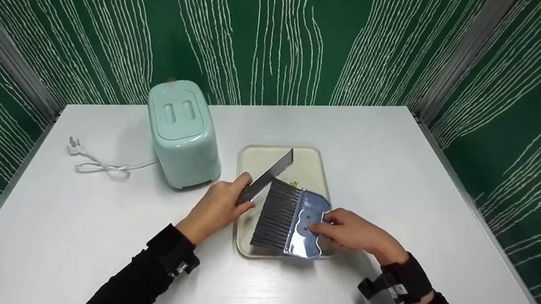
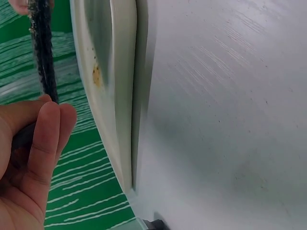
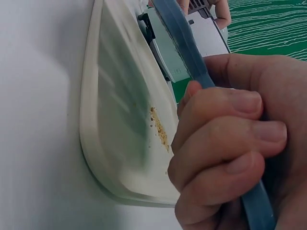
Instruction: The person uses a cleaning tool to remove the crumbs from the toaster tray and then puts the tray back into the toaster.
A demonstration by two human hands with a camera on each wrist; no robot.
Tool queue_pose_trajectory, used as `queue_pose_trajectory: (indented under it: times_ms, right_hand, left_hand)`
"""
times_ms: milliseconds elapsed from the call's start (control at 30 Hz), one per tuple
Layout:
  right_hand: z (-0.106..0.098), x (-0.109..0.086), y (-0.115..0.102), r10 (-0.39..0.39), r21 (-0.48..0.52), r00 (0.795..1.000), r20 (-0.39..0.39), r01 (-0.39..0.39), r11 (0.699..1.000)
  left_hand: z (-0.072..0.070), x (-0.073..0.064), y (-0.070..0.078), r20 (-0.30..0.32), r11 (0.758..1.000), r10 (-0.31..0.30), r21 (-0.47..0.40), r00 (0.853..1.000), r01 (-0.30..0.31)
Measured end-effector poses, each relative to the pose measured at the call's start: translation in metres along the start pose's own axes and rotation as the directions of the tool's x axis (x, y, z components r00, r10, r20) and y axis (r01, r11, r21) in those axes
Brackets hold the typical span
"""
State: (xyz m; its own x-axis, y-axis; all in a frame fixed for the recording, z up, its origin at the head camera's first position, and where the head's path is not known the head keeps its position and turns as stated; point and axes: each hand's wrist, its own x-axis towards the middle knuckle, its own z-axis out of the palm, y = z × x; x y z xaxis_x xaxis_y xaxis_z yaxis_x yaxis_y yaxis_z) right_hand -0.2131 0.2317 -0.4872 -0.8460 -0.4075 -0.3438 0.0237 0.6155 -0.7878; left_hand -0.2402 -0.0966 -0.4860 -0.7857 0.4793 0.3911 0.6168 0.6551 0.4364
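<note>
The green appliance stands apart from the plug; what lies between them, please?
A looped white cord lies between the appliance and the plug, in the head view.

A person's forearms (image 1: 136,278) angle inward, the left hand (image 1: 217,210) and right hand (image 1: 354,230) near each other, fingers (image 3: 218,134) curled in grips.

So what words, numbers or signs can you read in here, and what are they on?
None can be read.
Mint-green appliance: a faint mark in the right wrist view, too small to read.
Right wristband: pale patch, too small to read.
Brush, knife, tray: no lettering shows.
</note>
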Motion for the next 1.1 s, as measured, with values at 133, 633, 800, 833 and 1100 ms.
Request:
queue_pose_trajectory:
  times_ms: [133,633,800,833,1100]
  right_hand:
    - [-0.001,0.002,0.001,0.005,-0.014,1.000,-0.014,-0.006,1.000]
    - [-0.011,0.002,0.005,0.060,-0.021,0.995,-0.079,-0.062,0.998]
    - [-0.014,0.001,0.008,0.064,-0.016,0.993,-0.094,-0.066,0.998]
    - [-0.014,0.001,0.008,0.064,-0.015,0.993,-0.098,-0.066,0.998]
    - [-0.017,-0.003,0.011,0.082,-0.015,0.989,-0.121,-0.085,0.996]
  left_hand:
    - [0.001,-0.001,-0.001,-0.008,1.000,0.020,0.011,1.000,-0.020]
    - [0.001,-0.002,-0.002,0.013,0.999,0.038,0.012,0.999,-0.038]
    - [0.001,-0.004,-0.002,0.018,0.999,0.040,0.011,0.999,-0.040]
    - [0.001,-0.004,-0.002,0.018,0.999,0.041,0.012,0.999,-0.041]
    - [0.001,-0.003,-0.004,0.008,0.999,0.044,0.021,0.999,-0.044]
